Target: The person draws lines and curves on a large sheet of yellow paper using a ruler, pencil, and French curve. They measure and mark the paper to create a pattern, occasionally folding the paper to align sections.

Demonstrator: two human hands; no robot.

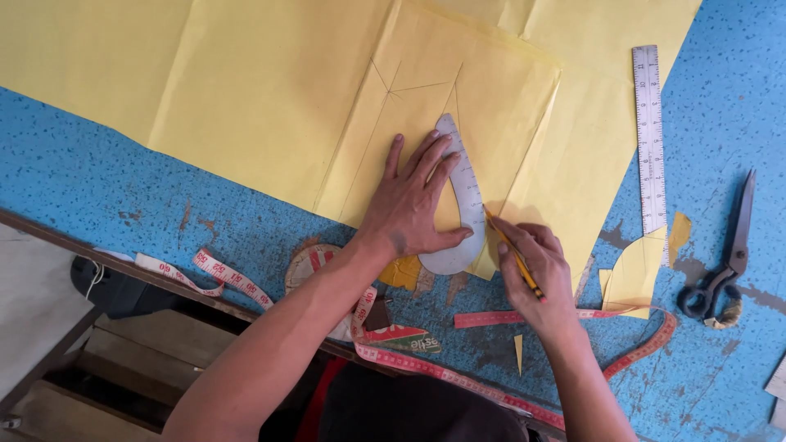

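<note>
The left hand [413,205] is pressing flat, fingers spread, on a grey teardrop-shaped curve template [460,205], pinning it against the folded yellow pattern paper [458,90]. It is grasping nothing; the palm and fingers are simply bearing down. The right hand [536,270] is clenching a yellow pencil [512,250] in a writing grip, with the tip meeting the template's right edge.

The template is lying on the lower part of the paper, its rounded end hanging past the paper's near edge onto the blue tabletop [98,164]. Its long axis is running roughly away from the person, tilted slightly: the narrow tip is pointing up toward the faint pencilled lines already on the paper, the broad end toward the person's body.

To trace well, I judge the left hand should be keeping even pressure along the template's length, since the tip lies beyond the fingertips and could pivot. The pencil should be riding snug against the edge, leaning slightly outward, and drawn in one smooth stroke.

Right of the template, a steel ruler [649,135] is lying on the paper's edge, and beyond it a pair of dark scissors [725,262]. Below the template, a red-and-white measuring tape [426,364] is looping across the tabletop, with yellow paper offcuts [634,274] near the ruler's lower end.
</note>
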